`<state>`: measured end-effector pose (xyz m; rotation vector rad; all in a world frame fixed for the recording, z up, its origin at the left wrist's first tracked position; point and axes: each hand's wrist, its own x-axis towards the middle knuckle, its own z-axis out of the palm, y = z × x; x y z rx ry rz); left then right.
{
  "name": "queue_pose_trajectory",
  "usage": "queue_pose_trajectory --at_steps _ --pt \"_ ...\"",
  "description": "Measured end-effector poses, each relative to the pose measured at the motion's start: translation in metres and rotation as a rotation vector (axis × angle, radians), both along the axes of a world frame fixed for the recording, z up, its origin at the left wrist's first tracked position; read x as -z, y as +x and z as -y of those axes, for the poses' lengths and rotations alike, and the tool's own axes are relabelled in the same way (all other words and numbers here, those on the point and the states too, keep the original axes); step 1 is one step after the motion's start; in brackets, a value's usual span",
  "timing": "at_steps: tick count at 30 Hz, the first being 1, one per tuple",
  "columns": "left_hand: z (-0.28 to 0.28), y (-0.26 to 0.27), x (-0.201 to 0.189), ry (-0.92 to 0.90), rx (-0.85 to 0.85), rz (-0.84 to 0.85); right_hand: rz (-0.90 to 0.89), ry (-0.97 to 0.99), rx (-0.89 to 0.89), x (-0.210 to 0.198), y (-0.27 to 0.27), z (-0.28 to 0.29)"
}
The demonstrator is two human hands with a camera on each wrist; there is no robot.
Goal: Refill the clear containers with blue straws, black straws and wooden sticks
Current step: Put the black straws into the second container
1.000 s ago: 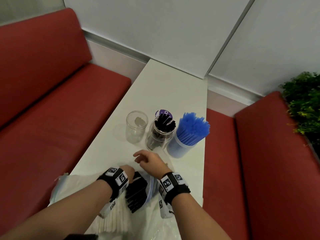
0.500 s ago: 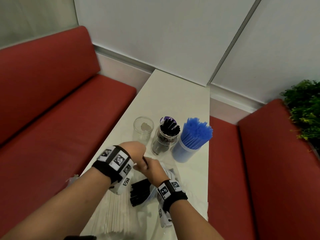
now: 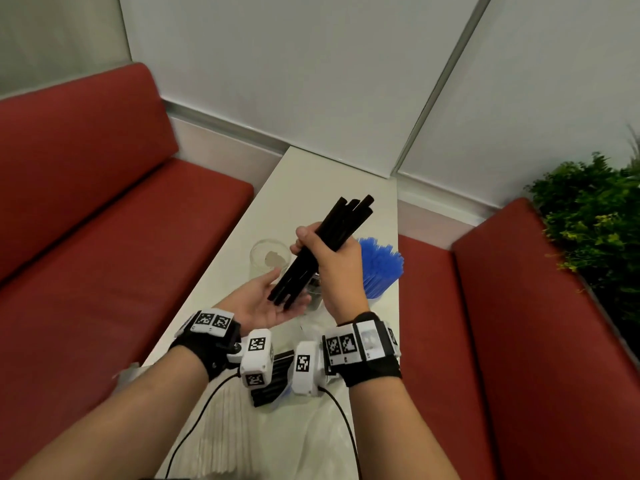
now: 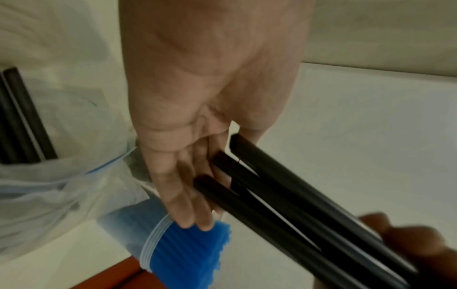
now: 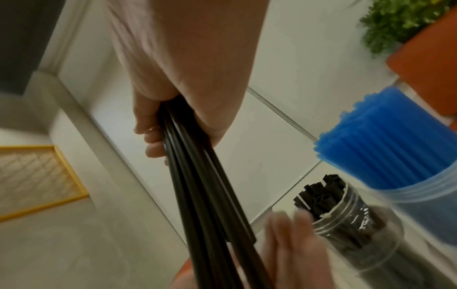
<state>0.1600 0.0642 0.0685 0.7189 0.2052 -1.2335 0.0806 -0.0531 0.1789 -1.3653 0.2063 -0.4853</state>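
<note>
- Nearest to the person: the plastic bag (image 3: 304, 441) lies on the table (image 3: 332, 174) with spare black straws (image 3: 273, 379) poking out under the wrists, and a pale stack of what looks like wooden sticks (image 3: 221, 441) beside them. Those are for later, so leave them be.
- The right hand (image 3: 337, 271) has its fingers clenched round a bunch of black straws (image 3: 329, 244), held up off the table and tilted, top ends fanned out a bit.
- The left hand (image 3: 266, 303) is flat, palm up, fingers relaxed and gripping nothing; the lower straw ends sit right at the palm, touching or nearly.
- My take: this is the squaring-up step. Loosen the right grip slightly and tap the bottom ends on that open palm so they come level, or the ragged ends will snag on the jar rim.
- Just past the hands is the jar of black straws (image 5: 346, 219), part full. Bring the bunch upright over the mouth and slide it down beside the ones already there, don't drop it from high.
- Right next to it the tub of blue straws (image 3: 379, 268) looks packed, so keep elbows clear.
- The empty clear jar (image 3: 268, 261) on the left is presumably for the sticks.
</note>
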Motion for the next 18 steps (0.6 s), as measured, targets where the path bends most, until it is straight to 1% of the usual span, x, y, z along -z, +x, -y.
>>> queue_pose_trajectory --at_steps 2,5,10,14,18 --pt "0.008 -0.005 -0.005 -0.082 -0.029 -0.027 -0.016 -0.003 0.013 0.000 -0.004 -0.003" --pt "0.015 -0.009 -0.009 -0.139 -0.031 -0.079 0.004 0.028 0.020 -0.004 -0.007 -0.003" --pt "0.022 -0.018 -0.008 -0.077 0.024 -0.152 -0.006 -0.034 0.020 -0.008 -0.010 0.000" --pt "0.022 -0.024 -0.007 -0.017 0.158 -0.223 -0.039 -0.051 0.003 -0.006 -0.009 0.003" --pt "0.022 -0.022 -0.007 -0.002 0.290 -0.256 -0.076 -0.102 -0.044 0.003 -0.006 0.007"
